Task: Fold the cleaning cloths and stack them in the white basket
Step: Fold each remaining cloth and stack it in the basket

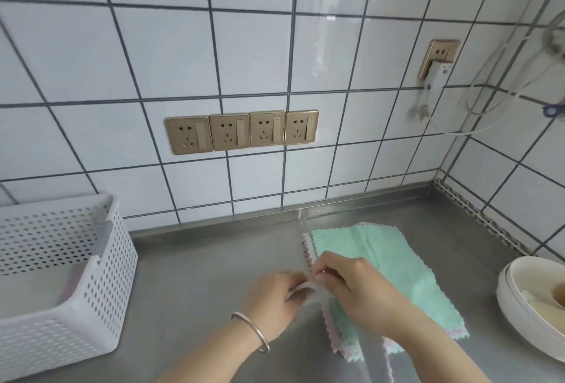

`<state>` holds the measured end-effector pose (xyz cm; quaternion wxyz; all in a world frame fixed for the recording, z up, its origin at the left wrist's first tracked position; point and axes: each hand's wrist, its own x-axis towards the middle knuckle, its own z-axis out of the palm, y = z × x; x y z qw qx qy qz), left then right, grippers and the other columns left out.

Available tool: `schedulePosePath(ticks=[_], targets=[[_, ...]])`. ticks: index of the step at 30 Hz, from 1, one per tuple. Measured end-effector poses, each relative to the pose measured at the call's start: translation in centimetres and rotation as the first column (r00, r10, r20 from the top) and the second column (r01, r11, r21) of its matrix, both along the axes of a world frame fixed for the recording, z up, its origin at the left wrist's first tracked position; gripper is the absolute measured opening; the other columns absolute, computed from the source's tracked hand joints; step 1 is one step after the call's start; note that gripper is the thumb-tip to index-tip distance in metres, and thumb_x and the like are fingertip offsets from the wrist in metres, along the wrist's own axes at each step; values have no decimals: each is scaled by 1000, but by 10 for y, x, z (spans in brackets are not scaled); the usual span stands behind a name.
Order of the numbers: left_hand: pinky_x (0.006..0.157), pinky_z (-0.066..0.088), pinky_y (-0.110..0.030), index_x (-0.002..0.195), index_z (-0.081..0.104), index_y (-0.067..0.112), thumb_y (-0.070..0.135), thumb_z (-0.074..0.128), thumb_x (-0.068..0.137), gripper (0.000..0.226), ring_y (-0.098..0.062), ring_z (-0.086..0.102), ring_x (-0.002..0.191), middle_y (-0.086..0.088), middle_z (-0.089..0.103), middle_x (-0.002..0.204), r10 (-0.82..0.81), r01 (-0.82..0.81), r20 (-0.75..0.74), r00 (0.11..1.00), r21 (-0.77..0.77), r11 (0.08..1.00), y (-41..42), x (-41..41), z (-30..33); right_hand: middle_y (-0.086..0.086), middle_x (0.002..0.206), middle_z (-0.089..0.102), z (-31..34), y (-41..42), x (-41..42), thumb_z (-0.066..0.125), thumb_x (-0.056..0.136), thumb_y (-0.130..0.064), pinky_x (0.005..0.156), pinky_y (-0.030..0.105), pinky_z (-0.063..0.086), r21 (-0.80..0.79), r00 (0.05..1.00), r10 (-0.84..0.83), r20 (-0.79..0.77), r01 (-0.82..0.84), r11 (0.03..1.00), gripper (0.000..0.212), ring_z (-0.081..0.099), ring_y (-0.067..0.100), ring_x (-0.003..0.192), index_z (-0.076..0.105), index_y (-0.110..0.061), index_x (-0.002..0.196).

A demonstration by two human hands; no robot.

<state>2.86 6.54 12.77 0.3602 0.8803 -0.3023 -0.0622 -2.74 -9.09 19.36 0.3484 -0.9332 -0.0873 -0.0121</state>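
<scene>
Beside basket [101,260], hands [351,288] pinching cloth edge [308,286]

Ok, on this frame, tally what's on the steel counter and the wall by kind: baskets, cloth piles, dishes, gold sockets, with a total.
White basket: 1
Cloth pile, green on top: 1 (layers under it too blurred to count); both hands, left and right, pinch a pink-edged layer at its left edge
White dish set: 1
Gold wall sockets: 5, four in a row plus one at right
Total: 8
</scene>
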Motion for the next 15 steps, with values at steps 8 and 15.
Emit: schedulePosePath(ticks=[8,15], targets=[[54,28,-20,60,57,36,39,57,84,24,1,40,49,17,47,49,239,-239,-254,937,30,971,142,17,-2,-14,60,47,35,26,27,54,94,-17,52,12,29,353,996,49,-80,-18,936,19,37,1,54,57,-20,75],[67,37,0,68,60,41,10,65,84,35,13,57,69,35,61,62,420,-428,-90,903,-85,900,206,53,56,-3,72,53,32,35,77,64,82,-36,66,23,33,277,939,110,-327,-16,961,24,47,10,69,63,-12,79]])
